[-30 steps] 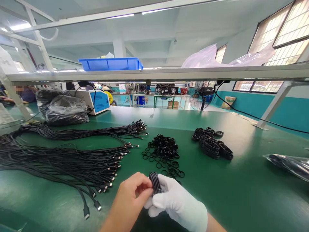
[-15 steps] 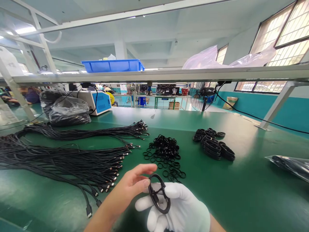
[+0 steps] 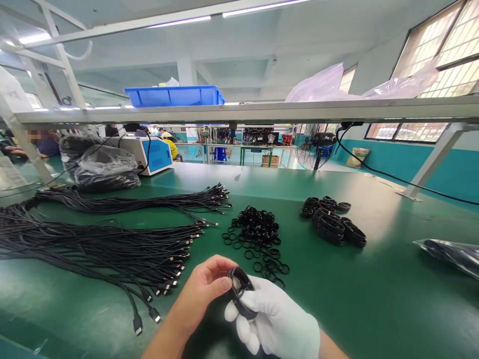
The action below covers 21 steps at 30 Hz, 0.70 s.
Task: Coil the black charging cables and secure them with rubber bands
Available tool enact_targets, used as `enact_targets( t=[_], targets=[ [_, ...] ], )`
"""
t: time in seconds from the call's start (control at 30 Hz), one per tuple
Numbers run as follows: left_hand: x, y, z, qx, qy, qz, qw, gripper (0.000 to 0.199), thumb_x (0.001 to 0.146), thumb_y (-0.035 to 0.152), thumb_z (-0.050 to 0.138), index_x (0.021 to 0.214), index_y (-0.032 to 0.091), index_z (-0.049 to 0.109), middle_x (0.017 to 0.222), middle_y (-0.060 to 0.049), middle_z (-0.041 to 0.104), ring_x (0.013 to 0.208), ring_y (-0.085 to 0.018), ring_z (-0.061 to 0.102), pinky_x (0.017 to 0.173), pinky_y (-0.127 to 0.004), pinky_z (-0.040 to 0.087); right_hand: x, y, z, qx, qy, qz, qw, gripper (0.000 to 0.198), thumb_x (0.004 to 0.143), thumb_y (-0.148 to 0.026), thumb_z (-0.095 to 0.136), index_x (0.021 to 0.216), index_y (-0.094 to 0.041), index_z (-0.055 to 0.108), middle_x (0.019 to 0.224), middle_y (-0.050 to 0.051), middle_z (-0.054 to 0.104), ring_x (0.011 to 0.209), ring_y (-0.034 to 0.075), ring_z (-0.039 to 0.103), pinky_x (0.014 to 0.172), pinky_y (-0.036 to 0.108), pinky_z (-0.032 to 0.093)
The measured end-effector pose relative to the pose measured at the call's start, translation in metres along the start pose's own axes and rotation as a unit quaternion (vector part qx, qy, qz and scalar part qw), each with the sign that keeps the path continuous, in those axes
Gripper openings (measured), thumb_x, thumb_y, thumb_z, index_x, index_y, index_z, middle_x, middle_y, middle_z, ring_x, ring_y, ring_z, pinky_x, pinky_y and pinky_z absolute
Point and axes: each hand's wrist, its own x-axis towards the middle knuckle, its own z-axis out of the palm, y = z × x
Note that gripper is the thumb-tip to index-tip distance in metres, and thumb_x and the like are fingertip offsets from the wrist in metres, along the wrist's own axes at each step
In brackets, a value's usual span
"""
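A black cable coiled into a loop (image 3: 236,284) is between my two hands, just above the table's near edge. My bare left hand (image 3: 209,281) pinches the coil's upper left side between thumb and fingers. My right hand (image 3: 267,309), in a white glove, grips the lower right side, its thumb pressed on the coil and fingers curled beneath. Part of the coil is hidden by the gloved thumb. Just beyond my hands lies a pile of small black rings (image 3: 258,227), with several loose rings (image 3: 271,264) on its near side.
Long black cables (image 3: 123,244) lie in two bundles at left, plugs pointing right. Coiled cables (image 3: 329,222) are heaped at right, near a plastic bag (image 3: 449,254). Behind stand bagged goods (image 3: 107,167) and a blue-and-white machine (image 3: 149,155). A shelf (image 3: 258,113) crosses above, carrying a blue tray (image 3: 174,97).
My gloved fingers have closed around the coil, and its loop has tilted and looks narrower. My left thumb and fingers have drawn closer on it. The view has shifted slightly.
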Motion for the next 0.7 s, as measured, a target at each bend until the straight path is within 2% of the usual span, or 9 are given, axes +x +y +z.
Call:
enact_targets(
  t=[0.13,0.23,0.3,0.37,0.43,0.53,0.6,0.7],
  targets=[
    [-0.001,-0.002,-0.001,0.010,0.026,0.012,1.000,0.022,0.074,0.031,0.069,0.093,0.020,0.064,0.087,0.000,0.066,0.083,-0.015,0.058,0.075,-0.022,0.043,-0.002,-0.008,0.008,-0.061,0.032,-0.023,0.997,0.037,0.071,-0.033,0.061,0.100,-0.013,0.052,0.092,0.009,0.060,0.056,0.013,0.061,0.042,0.021,0.047],
    [-0.002,-0.004,-0.001,0.042,0.056,0.005,0.997,0.022,0.075,0.032,0.068,0.093,0.020,0.065,0.088,-0.001,0.066,0.084,-0.016,0.057,0.076,-0.023,0.043,-0.003,-0.013,0.016,-0.189,0.137,-0.017,0.972,0.045,0.063,-0.021,0.063,0.105,-0.014,0.050,0.087,0.005,0.058,0.056,0.012,0.061,0.047,0.022,0.046],
    [-0.002,-0.003,-0.001,0.059,0.083,-0.006,0.995,0.021,0.081,0.035,0.060,0.096,0.020,0.066,0.092,-0.002,0.066,0.088,-0.018,0.058,0.081,-0.025,0.042,-0.004,-0.013,0.019,-0.226,0.175,-0.012,0.958,0.046,0.061,-0.018,0.061,0.105,-0.015,0.048,0.087,0.004,0.058,0.052,0.011,0.060,0.046,0.022,0.045],
    [-0.003,-0.002,0.001,0.060,0.106,-0.007,0.993,0.022,0.085,0.033,0.054,0.099,0.021,0.066,0.099,-0.003,0.066,0.096,-0.019,0.057,0.088,-0.027,0.041,-0.003,-0.011,0.019,-0.195,0.154,-0.025,0.968,0.044,0.064,-0.026,0.060,0.105,-0.015,0.047,0.093,0.005,0.057,0.054,0.012,0.061,0.046,0.023,0.045],
    [-0.003,-0.001,0.004,0.076,0.108,0.000,0.991,0.023,0.082,0.029,0.057,0.102,0.022,0.065,0.100,-0.003,0.066,0.099,-0.020,0.056,0.089,-0.028,0.041,-0.002,-0.008,0.018,-0.160,0.118,-0.037,0.979,0.044,0.065,-0.035,0.062,0.102,-0.015,0.047,0.095,0.006,0.057,0.055,0.012,0.061,0.046,0.023,0.045],
    [-0.003,-0.001,0.010,0.144,0.118,0.025,0.982,0.022,0.075,0.026,0.064,0.097,0.021,0.067,0.088,-0.002,0.065,0.084,-0.019,0.059,0.076,-0.026,0.045,0.001,-0.002,0.018,-0.149,0.089,-0.025,0.985,0.044,0.060,-0.040,0.066,0.091,-0.014,0.048,0.089,0.005,0.058,0.050,0.010,0.059,0.042,0.020,0.043],
    [-0.002,-0.004,0.012,0.175,0.151,0.045,0.972,0.015,0.074,0.026,0.065,0.088,0.020,0.068,0.079,-0.001,0.063,0.075,-0.017,0.058,0.068,-0.024,0.045,0.002,0.002,0.018,-0.154,0.075,-0.006,0.985,0.045,0.058,-0.042,0.066,0.088,-0.014,0.048,0.073,0.002,0.059,0.043,0.008,0.054,0.039,0.019,0.039],
    [-0.001,-0.008,0.014,0.179,0.181,0.065,0.965,0.008,0.073,0.025,0.066,0.080,0.020,0.067,0.075,0.000,0.063,0.071,-0.016,0.057,0.065,-0.023,0.045,0.002,0.006,0.018,-0.187,0.070,0.007,0.980,0.042,0.061,-0.044,0.061,0.087,-0.014,0.047,0.046,-0.004,0.052,0.035,0.007,0.045,0.038,0.018,0.034]
  ],
)
